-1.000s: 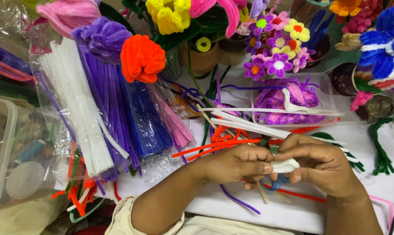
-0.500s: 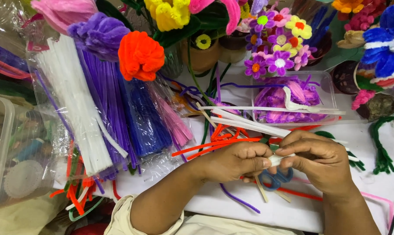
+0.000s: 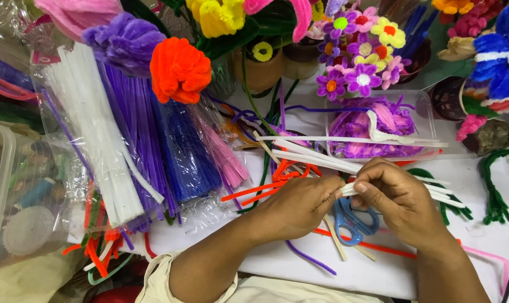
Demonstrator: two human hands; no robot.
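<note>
White pipe cleaners (image 3: pixel 352 188) sit pinched between left hand (image 3: pixel 299 206) and right hand (image 3: pixel 397 196), fingers narrow; blue scissors (image 3: pixel 352 221) at six o'clock could snag the loose ends, I judge.

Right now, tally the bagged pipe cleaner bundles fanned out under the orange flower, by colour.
White bundle: 1
Purple bundle: 1
Blue bundle: 1
Pink bundle: 1
Total: 4
</note>
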